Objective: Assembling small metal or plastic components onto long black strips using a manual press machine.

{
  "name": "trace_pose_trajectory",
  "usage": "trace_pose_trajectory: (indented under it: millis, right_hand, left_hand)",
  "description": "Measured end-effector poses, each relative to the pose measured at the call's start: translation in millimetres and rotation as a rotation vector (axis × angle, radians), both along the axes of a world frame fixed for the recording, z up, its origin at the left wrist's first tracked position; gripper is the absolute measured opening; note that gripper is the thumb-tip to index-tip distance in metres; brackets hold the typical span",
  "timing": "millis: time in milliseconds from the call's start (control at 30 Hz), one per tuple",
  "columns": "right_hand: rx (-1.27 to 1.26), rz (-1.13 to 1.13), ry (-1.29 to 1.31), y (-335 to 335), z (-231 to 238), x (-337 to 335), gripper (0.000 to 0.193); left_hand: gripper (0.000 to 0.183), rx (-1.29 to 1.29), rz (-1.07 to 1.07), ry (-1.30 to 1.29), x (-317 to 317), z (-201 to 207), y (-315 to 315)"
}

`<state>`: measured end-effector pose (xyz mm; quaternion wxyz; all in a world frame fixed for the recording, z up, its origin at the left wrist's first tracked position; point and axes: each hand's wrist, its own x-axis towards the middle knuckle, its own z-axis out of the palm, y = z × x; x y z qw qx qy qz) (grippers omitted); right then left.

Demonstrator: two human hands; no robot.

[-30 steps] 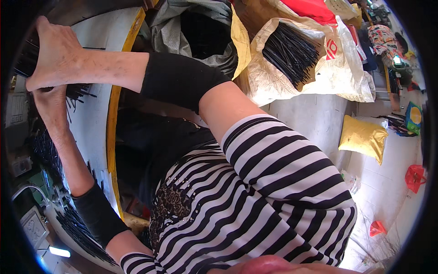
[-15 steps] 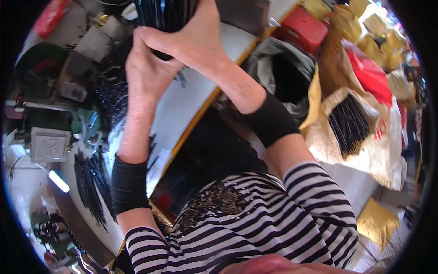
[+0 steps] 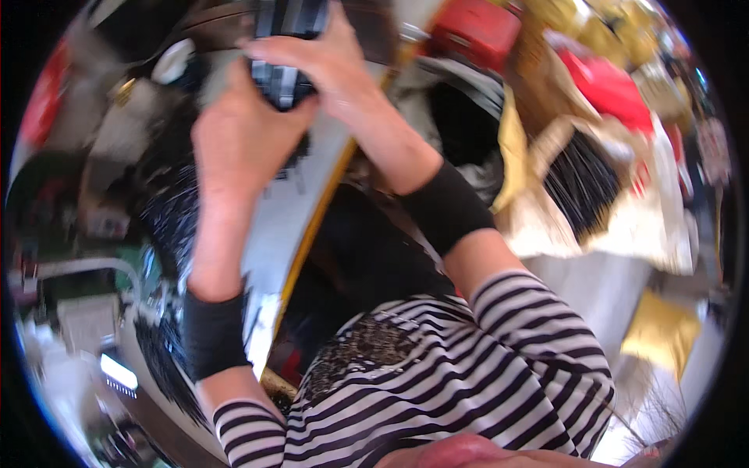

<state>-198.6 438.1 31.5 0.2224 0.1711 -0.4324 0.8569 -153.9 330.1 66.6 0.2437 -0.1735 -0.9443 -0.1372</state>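
Observation:
Both my hands are wrapped round a thick bundle of shiny black strips [image 3: 282,84] near the top edge of the view. My left hand [image 3: 238,136] grips its near left side. Across the bundle lies the thumb of my right hand [image 3: 331,70], whose fingers are mostly hidden behind it. The bundle's far end runs up out of the picture. Below my hands is the white tabletop [image 3: 285,214] with its yellow edge. More black strips [image 3: 175,187] lie in a loose heap left of my left forearm.
At the right, a pale sack [image 3: 523,226] holds black strips [image 3: 581,183]. A grey bag [image 3: 413,97] with a dark inside and a red box [image 3: 476,31] stand beyond the table edge. Machine parts and a lit lamp [image 3: 118,372] are at the left. A yellow packet [image 3: 662,331] lies right.
The bundle has tilted or turned, now showing lighter reflections below my right thumb. My hands have moved apart a little, the left one lower. The surroundings have shifted in view.

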Motion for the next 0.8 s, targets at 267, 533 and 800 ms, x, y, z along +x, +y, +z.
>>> trace_pose_trajectory:
  millis: [267, 533, 800]
  right_hand:
    - [0.14, -0.197, 0.032, 132.5, 32.7, 81.5, 0.046]
    - [0.916, -0.438, -0.291, 225.9, 45.4, 146.4, 0.054]
    - [1.401, -0.503, -0.613, 290.2, 23.3, 206.3, 0.069]
  left_hand:
    - [0.055, 0.193, -0.675, -0.146, 1.8, -8.1, 97.7]
    - [0.052, 0.33, -0.902, -0.754, 53.8, -24.2, 199.6]
    - [0.065, 0.08, -1.052, -0.975, 88.6, -95.3, 290.2]
